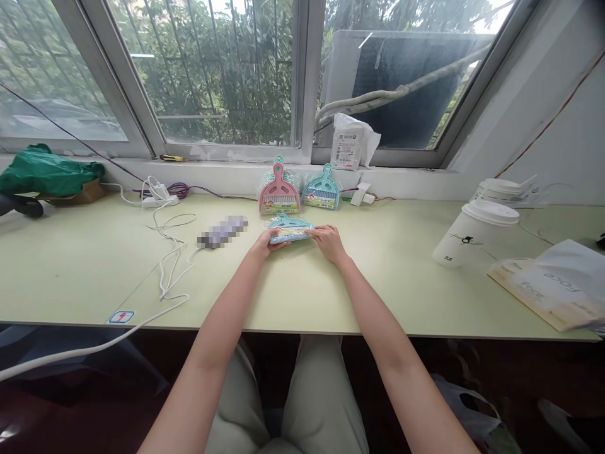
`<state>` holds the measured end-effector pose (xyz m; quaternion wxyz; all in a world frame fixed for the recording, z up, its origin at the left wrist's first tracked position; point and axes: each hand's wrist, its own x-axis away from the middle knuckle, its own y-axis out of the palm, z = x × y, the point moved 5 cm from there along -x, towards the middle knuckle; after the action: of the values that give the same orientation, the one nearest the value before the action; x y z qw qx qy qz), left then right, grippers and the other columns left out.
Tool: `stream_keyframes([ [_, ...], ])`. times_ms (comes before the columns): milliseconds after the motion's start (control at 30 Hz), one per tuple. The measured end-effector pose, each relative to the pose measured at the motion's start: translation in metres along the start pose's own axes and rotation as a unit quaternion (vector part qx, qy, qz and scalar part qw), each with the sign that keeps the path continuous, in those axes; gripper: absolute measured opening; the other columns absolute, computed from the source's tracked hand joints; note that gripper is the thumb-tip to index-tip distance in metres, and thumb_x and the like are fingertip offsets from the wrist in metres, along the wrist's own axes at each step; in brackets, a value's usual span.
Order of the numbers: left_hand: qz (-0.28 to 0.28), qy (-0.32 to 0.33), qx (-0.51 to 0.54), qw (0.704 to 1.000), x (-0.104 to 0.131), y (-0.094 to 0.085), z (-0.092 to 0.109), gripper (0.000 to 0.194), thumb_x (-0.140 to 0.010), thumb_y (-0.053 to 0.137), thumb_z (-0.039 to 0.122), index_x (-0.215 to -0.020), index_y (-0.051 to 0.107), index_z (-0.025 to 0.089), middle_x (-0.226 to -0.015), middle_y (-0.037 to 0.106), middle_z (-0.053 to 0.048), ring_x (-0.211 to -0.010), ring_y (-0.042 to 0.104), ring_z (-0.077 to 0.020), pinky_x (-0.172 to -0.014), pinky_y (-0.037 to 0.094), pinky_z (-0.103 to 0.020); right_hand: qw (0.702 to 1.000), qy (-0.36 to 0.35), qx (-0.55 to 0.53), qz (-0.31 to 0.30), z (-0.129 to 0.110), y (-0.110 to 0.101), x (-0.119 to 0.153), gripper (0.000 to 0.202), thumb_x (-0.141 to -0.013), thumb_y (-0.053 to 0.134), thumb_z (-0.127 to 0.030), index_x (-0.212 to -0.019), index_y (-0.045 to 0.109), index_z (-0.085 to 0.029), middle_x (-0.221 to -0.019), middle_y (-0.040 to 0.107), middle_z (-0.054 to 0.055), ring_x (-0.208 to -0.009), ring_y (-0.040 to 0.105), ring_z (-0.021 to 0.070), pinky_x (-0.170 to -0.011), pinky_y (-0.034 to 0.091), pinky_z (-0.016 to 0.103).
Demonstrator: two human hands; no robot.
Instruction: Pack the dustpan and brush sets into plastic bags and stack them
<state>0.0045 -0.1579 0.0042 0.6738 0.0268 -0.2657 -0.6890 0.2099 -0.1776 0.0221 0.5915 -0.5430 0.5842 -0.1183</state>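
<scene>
A blue-green small dustpan set (290, 229) in clear wrapping is held between my two hands, low over the table. My left hand (270, 243) grips its left end, with the fingers partly beneath it. The fingers of my right hand (327, 241) are closed on its right edge. Just behind it, a pink dustpan set (279, 194) leans upright near the wall, with more handles showing behind its own. To the right of that one stands a wrapped teal dustpan set (322, 189).
White cables (174, 252) and a blurred object (222, 232) lie on the table (378, 296) at left. A green bag (47, 171) is at the far left. White cups (472, 233) and a paper bag (543, 284) are at right. A white package (347, 148) stands on the sill.
</scene>
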Motion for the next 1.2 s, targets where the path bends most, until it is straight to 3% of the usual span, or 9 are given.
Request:
stream_keyframes([
  [167, -0.094, 0.027, 0.039, 0.994, -0.004, -0.002, 0.005, 0.039, -0.081, 0.052, 0.026, -0.116, 0.056, 0.008, -0.108, 0.066, -0.020, -0.099, 0.066, -0.0301, -0.078, 0.058, -0.044, 1.000, 0.012, -0.024, 0.012, 0.001, -0.001, -0.001, 0.028, -0.096, 0.048, -0.027, -0.115, 0.068, -0.032, -0.106, 0.071, 0.004, -0.110, 0.058, 0.0167, -0.104, 0.029, 0.037],
  [333, -0.127, 0.023, 0.001, 0.992, -0.005, -0.007, 0.004, 0.046, -0.077, 0.055, 0.011, -0.123, 0.053, 0.006, -0.116, 0.063, -0.019, -0.106, 0.063, -0.0257, -0.090, 0.055, -0.040, 0.997, 0.023, -0.072, 0.021, 0.004, -0.001, -0.002, 0.022, -0.094, 0.053, -0.030, -0.106, 0.072, -0.031, -0.103, 0.072, 0.001, -0.102, 0.060, 0.0162, -0.101, 0.031, 0.034],
  [567, -0.104, 0.014, -0.045, 0.993, -0.001, -0.007, 0.002, 0.051, -0.079, 0.053, 0.006, -0.129, 0.046, 0.003, -0.116, 0.063, -0.019, -0.097, 0.066, -0.0252, -0.085, 0.057, -0.041, 0.992, 0.051, -0.116, 0.018, 0.016, 0.003, -0.002, 0.020, -0.089, 0.059, -0.039, -0.094, 0.076, -0.029, -0.094, 0.074, 0.000, -0.091, 0.061, 0.0177, -0.089, 0.038, 0.029],
  [833, -0.170, 0.033, -0.107, 0.979, 0.002, 0.000, 0.000, 0.052, -0.073, 0.063, 0.009, -0.124, 0.052, 0.005, -0.120, 0.062, -0.018, -0.097, 0.066, -0.0243, -0.084, 0.058, -0.036, 0.984, 0.099, -0.141, 0.049, 0.025, 0.004, -0.001, 0.013, -0.084, 0.065, -0.033, -0.085, 0.076, -0.026, -0.088, 0.073, -0.001, -0.089, 0.061, 0.0179, -0.086, 0.041, 0.029],
  [967, -0.189, 0.060, -0.119, 0.973, 0.004, 0.005, 0.002, 0.057, -0.070, 0.067, 0.010, -0.125, 0.052, 0.008, -0.125, 0.060, -0.017, -0.098, 0.066, -0.0250, -0.081, 0.059, -0.037, 0.977, 0.084, -0.166, 0.101, 0.021, -0.002, -0.003, 0.008, -0.081, 0.068, -0.029, -0.080, 0.075, -0.025, -0.087, 0.073, 0.000, -0.088, 0.060, 0.0184, -0.088, 0.041, 0.032],
  [1200, -0.216, 0.122, -0.116, 0.962, 0.016, 0.021, 0.008, 0.066, -0.070, 0.072, 0.017, -0.131, 0.048, 0.012, -0.134, 0.054, -0.017, -0.109, 0.062, -0.0283, -0.083, 0.058, -0.036, 0.938, 0.107, -0.209, 0.255, 0.021, -0.026, 0.000, 0.014, -0.077, 0.070, -0.036, -0.076, 0.074, -0.023, -0.111, 0.063, 0.006, -0.106, 0.052, 0.0223, -0.098, 0.038, 0.038],
])
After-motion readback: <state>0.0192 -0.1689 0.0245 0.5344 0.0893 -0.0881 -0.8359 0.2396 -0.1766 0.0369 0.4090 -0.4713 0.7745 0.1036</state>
